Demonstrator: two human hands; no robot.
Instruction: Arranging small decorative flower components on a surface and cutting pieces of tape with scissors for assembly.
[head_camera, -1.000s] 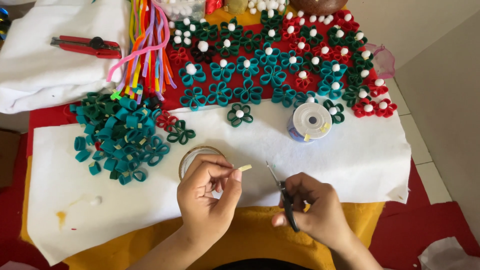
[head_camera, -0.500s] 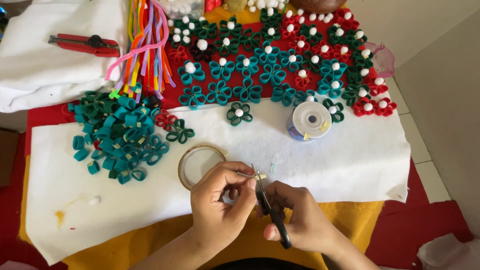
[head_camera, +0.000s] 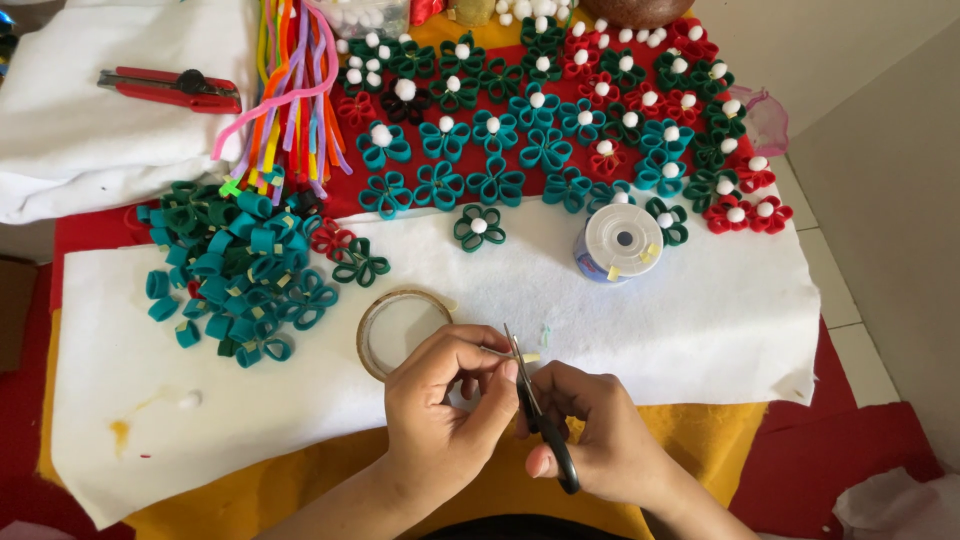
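Note:
My left hand (head_camera: 440, 405) pinches a small pale strip of tape (head_camera: 527, 357) between thumb and fingertips, just in front of a clear tape roll (head_camera: 400, 330) lying flat on the white felt sheet (head_camera: 700, 310). My right hand (head_camera: 600, 440) grips black-handled scissors (head_camera: 535, 410), blades pointing up and closing on the strip right beside my left fingertips. Both hands meet at the near edge of the sheet.
A pile of teal and green felt loops (head_camera: 235, 270) lies at the left. Rows of felt flowers (head_camera: 545, 110) with white pompoms cover the red cloth behind. A white-topped spool (head_camera: 620, 242), coloured pipe cleaners (head_camera: 290, 90) and red pliers (head_camera: 170, 88) sit farther back.
My right hand has carried the scissors left to my left hand, and the blades now sit at the strip. My left hand has dropped slightly toward me.

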